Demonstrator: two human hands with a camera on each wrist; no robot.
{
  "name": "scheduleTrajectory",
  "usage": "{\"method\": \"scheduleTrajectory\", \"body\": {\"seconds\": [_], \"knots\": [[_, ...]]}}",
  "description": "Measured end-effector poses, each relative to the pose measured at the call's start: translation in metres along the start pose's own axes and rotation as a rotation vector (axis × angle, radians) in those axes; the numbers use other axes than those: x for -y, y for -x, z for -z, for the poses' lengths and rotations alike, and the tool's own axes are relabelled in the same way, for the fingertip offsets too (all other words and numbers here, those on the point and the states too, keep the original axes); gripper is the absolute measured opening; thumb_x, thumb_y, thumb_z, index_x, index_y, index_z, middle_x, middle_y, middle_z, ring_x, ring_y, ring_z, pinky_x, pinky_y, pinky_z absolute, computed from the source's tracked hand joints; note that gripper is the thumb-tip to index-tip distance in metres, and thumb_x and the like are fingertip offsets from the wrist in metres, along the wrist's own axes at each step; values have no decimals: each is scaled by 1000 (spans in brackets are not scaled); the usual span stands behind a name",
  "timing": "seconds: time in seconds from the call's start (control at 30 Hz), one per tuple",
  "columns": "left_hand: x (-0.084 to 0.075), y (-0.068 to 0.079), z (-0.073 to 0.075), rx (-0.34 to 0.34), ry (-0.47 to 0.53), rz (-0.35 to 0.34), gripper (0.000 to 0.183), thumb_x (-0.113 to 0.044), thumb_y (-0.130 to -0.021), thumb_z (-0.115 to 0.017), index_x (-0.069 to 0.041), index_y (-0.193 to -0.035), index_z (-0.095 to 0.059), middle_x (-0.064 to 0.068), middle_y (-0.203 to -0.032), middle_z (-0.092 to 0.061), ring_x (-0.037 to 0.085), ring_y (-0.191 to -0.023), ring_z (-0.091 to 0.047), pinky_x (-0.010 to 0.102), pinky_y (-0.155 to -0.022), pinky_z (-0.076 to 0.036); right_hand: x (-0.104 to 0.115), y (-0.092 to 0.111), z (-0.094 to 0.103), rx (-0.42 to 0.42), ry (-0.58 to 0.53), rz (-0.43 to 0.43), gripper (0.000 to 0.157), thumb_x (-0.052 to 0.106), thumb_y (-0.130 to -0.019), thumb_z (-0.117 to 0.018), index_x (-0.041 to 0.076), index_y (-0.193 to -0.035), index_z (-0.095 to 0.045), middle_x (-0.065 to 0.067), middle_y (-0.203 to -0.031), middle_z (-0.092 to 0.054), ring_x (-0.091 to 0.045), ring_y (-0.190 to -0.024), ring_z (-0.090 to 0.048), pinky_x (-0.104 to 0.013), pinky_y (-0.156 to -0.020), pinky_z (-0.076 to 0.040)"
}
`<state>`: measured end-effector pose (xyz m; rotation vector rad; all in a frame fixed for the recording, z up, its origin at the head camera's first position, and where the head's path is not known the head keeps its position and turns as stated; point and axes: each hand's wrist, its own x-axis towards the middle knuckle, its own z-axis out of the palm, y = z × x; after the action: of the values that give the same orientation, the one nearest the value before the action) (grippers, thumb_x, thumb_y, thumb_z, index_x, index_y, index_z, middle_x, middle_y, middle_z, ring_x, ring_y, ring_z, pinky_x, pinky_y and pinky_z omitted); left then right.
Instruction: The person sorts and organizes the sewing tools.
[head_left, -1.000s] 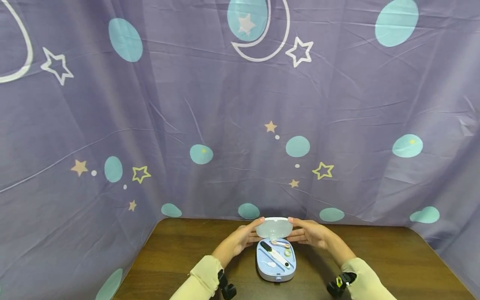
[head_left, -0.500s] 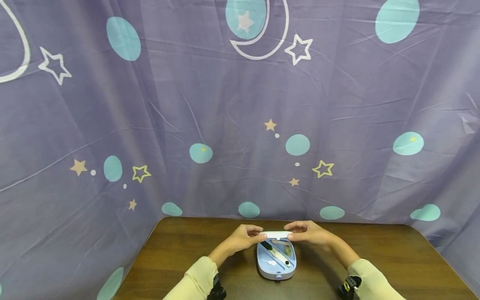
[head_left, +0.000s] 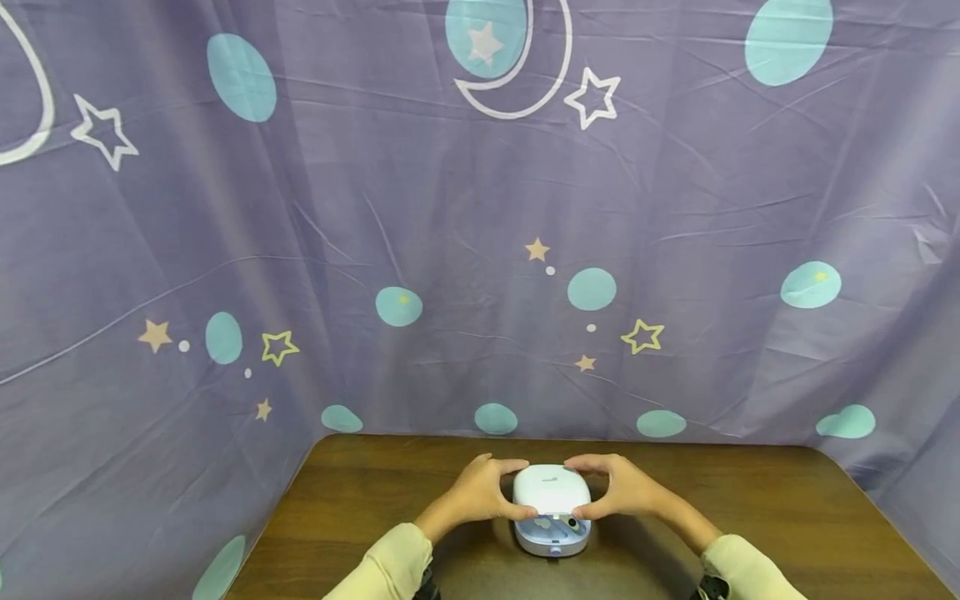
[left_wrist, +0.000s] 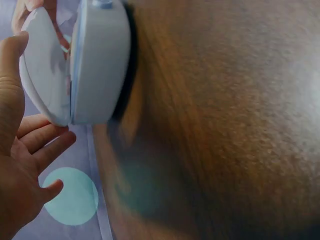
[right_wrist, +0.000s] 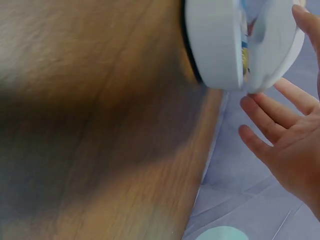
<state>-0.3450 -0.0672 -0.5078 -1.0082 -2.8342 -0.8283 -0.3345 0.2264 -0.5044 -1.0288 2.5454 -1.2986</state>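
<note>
A small case stands on the table, its white lid (head_left: pixel 551 490) tilted partway down over the pale blue base (head_left: pixel 553 548). My left hand (head_left: pixel 476 493) grips the lid's left side, thumb at the front edge and fingers towards the hinge. On the opposite side my right hand (head_left: pixel 628 490) holds it the same way. Both wrist views show a wedge-shaped gap between lid (left_wrist: pixel 42 65) and base (right_wrist: pixel 212 45). Through the front gap shows the end of a white-handled file (head_left: pixel 573 524); the lid hides most of the contents.
The brown wooden table (head_left: pixel 375 492) extends to both sides of the case. Behind it hangs a purple curtain (head_left: pixel 465 367) with stars and teal spots, close to the table's back edge.
The lid, upright a second ago, has swung forward and down over the base. Both hands moved with it, thumbs coming towards the front. The file and other small tools are now mostly covered.
</note>
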Motion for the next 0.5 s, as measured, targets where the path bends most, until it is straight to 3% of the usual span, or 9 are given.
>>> {"method": "scheduleTrajectory", "body": {"seconds": [0.1,0.2,0.5], "knots": [[-1,1,-1,1,-84,-50,81,-57,-74,-84,-6,-135,-65,2,-129,-72,17,-121,-67,60,-114,-37,1,3,-5,-33,107,44,72,39,-77,-89,0,-131,-63,-12,-128,-70,-29,-116,-68,-53,-100,-53],[-2,3,-2,-6,-144,-102,84,-58,-74,-84,-5,-136,-64,2,-130,-71,16,-122,-67,63,-112,-37,1,5,-11,-65,205,85,74,44,-75,-89,2,-130,-63,-10,-128,-71,-30,-116,-68,-46,-97,-56],[-3,9,-9,-22,-342,-176,92,-68,-72,-79,-8,-140,-61,3,-137,-67,15,-126,-64,60,-112,-39,5,16,-25,-148,560,149,84,60,-75,-82,6,-135,-62,-10,-131,-65,-27,-116,-65,-47,-91,-58]]}}
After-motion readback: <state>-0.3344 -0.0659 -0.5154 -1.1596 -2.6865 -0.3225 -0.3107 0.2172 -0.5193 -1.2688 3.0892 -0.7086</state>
